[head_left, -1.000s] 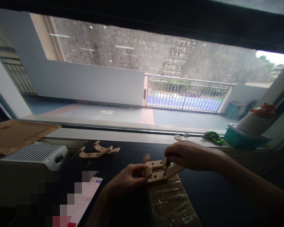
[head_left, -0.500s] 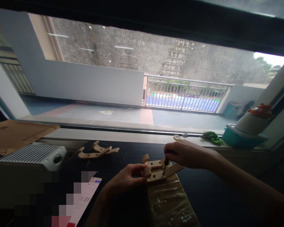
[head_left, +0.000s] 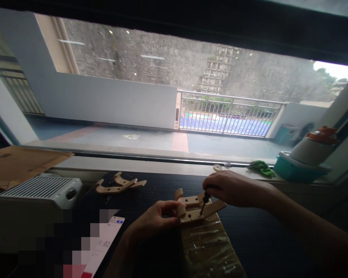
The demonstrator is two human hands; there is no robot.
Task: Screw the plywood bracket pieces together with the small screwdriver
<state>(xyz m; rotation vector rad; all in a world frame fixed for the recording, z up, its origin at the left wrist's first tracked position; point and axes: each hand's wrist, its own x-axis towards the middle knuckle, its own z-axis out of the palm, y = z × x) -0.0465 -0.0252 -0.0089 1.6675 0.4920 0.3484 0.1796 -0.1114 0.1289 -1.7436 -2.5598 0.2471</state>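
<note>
My left hand (head_left: 155,219) pinches the left end of a light wooden hook-shaped bracket (head_left: 193,208), made of curved pieces with holes. The bracket rests on top of a tape-wrapped cardboard block (head_left: 210,249). My right hand (head_left: 234,189) is closed round the dark handle of a small screwdriver (head_left: 204,200), whose tip points down into the bracket. A second pair of wooden hook pieces (head_left: 118,184) lies on the dark table (head_left: 263,235) further left.
A phone (head_left: 104,243) showing a timer lies at the lower left. A white heater (head_left: 37,193) and a cardboard sheet (head_left: 17,162) sit at the left. On the windowsill are a green cloth (head_left: 261,168), a teal tub with a white container (head_left: 303,164) and a small tape roll (head_left: 217,167).
Both hands stay on the bracket; the right hand shifts slightly as the screwdriver tilts. The phone timer moved from 1:01 to 1:02.
</note>
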